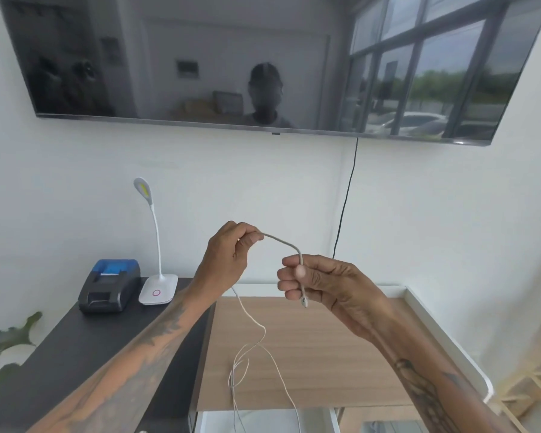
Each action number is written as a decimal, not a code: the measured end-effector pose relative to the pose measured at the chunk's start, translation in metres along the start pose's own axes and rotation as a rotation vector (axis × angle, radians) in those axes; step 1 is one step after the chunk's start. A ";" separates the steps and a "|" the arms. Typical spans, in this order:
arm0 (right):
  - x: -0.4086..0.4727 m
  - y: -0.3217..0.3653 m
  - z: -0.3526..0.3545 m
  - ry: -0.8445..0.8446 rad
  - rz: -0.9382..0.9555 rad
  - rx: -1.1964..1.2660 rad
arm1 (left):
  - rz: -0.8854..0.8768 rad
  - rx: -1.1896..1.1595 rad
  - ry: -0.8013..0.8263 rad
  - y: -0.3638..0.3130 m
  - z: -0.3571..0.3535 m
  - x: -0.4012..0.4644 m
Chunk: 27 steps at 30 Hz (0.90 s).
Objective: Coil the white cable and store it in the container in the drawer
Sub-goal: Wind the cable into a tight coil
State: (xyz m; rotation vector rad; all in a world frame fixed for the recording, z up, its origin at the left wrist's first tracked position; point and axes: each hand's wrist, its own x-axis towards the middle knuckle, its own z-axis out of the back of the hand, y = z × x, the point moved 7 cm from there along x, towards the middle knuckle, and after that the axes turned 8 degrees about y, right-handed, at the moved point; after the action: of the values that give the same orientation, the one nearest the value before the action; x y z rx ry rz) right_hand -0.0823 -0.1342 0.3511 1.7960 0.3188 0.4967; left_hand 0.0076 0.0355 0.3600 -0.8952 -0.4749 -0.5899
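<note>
Both hands hold the white cable (283,242) in the air above a wooden desktop (325,348). My left hand (231,251) pinches it at the upper left. My right hand (319,281) grips it lower right, and the connector end (304,302) pokes out below the fingers. Between the hands the cable arches in a short span. From my left hand the rest drops in loose loops across the wood and runs down past the front edge. At the bottom edge an open white drawer (263,421) shows; its container is not clearly visible.
A dark side table (75,348) at the left carries a black and blue printer (108,285) and a white gooseneck lamp (158,289). A wall screen (263,64) hangs above, with a black cord (345,201) dropping from it. Plant leaves (10,339) at far left.
</note>
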 end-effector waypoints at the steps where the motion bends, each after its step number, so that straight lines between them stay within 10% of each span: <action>1: 0.000 -0.002 -0.001 0.000 -0.002 0.006 | 0.007 -0.010 0.010 0.002 -0.001 -0.003; 13: 0.009 0.034 0.018 -0.172 0.324 0.228 | 0.011 -0.140 0.290 -0.037 -0.065 -0.073; 18: -0.001 0.020 0.045 -0.411 0.344 -0.314 | -0.123 0.074 0.284 -0.068 -0.060 -0.088; 22: -0.008 -0.004 0.033 -0.116 0.281 -0.864 | -0.116 0.238 0.204 -0.070 -0.019 -0.072; 27: -0.024 -0.027 0.017 0.165 -0.060 -0.627 | -0.110 0.225 0.183 -0.066 0.006 -0.050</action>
State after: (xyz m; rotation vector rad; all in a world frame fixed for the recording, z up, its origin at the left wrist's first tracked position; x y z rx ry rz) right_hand -0.0937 -0.1524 0.3168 1.1382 0.2890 0.6228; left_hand -0.0736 0.0219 0.3715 -0.5981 -0.4175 -0.6973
